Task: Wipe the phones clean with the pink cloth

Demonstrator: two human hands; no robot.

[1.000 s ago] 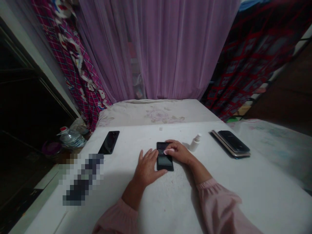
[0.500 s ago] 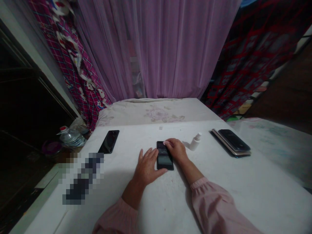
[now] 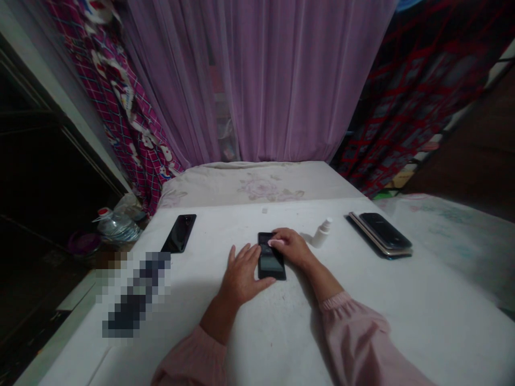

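Black smartphone [image 3: 272,264]: left hand [image 3: 242,279] open against edge, right hand [image 3: 292,247] atop.

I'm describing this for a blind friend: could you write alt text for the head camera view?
A black smartphone lies flat on a white table, the right hand on top and the left hand against its side. A small white spray bottle stands nearby.

Lilac sheer curtain [image 3: 265,80], pink plaid cartoon-print cloth [image 3: 124,139], pale pink sleeves [image 3: 358,338]
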